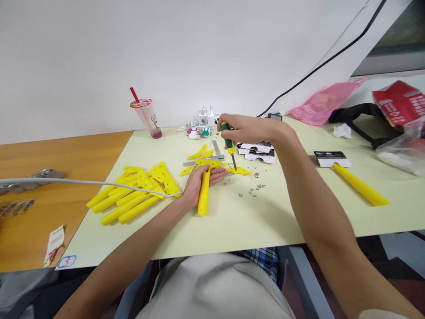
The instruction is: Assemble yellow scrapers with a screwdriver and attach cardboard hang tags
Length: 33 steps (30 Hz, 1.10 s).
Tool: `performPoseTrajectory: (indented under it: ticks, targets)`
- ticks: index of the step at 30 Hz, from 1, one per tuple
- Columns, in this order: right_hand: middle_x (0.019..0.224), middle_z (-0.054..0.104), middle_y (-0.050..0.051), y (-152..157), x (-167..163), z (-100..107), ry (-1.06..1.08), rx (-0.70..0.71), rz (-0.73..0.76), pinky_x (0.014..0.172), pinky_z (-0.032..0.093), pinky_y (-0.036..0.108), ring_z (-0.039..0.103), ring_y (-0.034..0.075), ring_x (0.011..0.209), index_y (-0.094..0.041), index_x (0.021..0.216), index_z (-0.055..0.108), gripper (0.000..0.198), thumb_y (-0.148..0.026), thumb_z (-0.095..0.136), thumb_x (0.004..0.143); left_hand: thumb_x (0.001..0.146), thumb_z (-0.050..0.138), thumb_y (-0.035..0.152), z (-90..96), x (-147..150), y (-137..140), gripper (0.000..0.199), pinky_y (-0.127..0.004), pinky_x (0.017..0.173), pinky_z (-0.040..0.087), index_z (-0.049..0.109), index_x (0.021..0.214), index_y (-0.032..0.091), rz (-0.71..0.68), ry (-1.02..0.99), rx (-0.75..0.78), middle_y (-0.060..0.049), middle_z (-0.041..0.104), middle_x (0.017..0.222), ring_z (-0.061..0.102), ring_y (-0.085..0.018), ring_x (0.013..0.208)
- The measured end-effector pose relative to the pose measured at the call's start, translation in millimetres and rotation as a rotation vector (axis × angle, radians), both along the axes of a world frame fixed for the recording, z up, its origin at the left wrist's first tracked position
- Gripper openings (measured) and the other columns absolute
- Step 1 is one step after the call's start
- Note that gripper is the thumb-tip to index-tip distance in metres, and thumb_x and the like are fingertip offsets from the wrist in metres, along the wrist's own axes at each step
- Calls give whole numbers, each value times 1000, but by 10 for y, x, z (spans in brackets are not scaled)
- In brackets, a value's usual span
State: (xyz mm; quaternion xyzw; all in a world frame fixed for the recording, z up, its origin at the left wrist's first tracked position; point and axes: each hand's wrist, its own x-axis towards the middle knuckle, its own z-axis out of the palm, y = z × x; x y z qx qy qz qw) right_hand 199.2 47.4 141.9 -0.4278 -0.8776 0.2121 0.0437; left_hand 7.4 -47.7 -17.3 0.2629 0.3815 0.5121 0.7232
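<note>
My left hand [193, 189] lies palm up around a yellow T-shaped plastic handle [203, 197], its thumb over the shaft and its fingers stretched out beneath. The wide head of the handle points away from me. My right hand [244, 127] grips a green and yellow screwdriver [229, 144], blade down. Its tip is right of the handle's head, near a flat yellow plastic piece [244, 171]; whether they touch I cannot tell. Small metal screws or nuts [255, 191] lie scattered beyond. Flat grey metal strips [217, 148] rest among more yellow pieces [197, 153] behind my left hand.
Several yellow handles [128, 201] are piled at left, crossed by a white cable [99, 182]. A cup with a straw [148, 117] stands at the back. Black-and-white cards [259, 153] lie behind my right forearm. Another yellow handle [360, 184] and a pink bag [325, 104] are at right.
</note>
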Motion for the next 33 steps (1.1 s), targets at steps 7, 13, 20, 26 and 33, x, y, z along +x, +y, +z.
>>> performPoseTrajectory:
  ticks: [7, 13, 20, 26, 33]
  targets:
    - [90, 75, 4, 218, -141, -391, -265, -241, 82, 63, 40, 29, 67, 19, 73, -22, 116, 61, 32, -43, 68, 93, 105, 52, 29, 12, 4, 22, 36, -42, 112, 59, 74, 118, 3, 63, 16, 23, -26, 78, 126, 77, -33, 121]
    - [71, 70, 0, 268, -247, -580, -465, -422, 165, 61, 42, 31, 63, 20, 67, -23, 95, 74, 43, -53, 91, 69, 105, 53, 28, 38, -6, 22, 33, -43, 108, 61, 73, 116, 3, 113, 43, 15, -27, 79, 122, 79, -32, 117]
    - [72, 72, 5, 106, -549, -682, -652, -512, 115, 71, 52, 34, 68, 22, 72, -13, 79, 73, 43, -41, 99, 58, 103, 58, 33, -29, -36, 55, 32, -47, 102, 64, 74, 108, 5, 89, 35, 16, -28, 79, 118, 79, -38, 116]
    - [68, 69, 4, 162, -573, -749, -657, -534, 139, 69, 52, 33, 69, 22, 72, -12, 68, 72, 15, -16, 86, 64, 104, 57, 34, -51, -69, 97, 33, -47, 108, 62, 76, 104, 7, 58, 7, 28, -26, 80, 120, 79, -35, 115]
    - [67, 69, 5, 178, -493, -759, -610, -573, 153, 67, 52, 32, 67, 21, 69, -12, 64, 68, 9, -12, 77, 65, 101, 62, 33, -5, -55, 106, 29, -47, 107, 62, 75, 105, 7, 109, 1, -31, -26, 80, 117, 79, -36, 116]
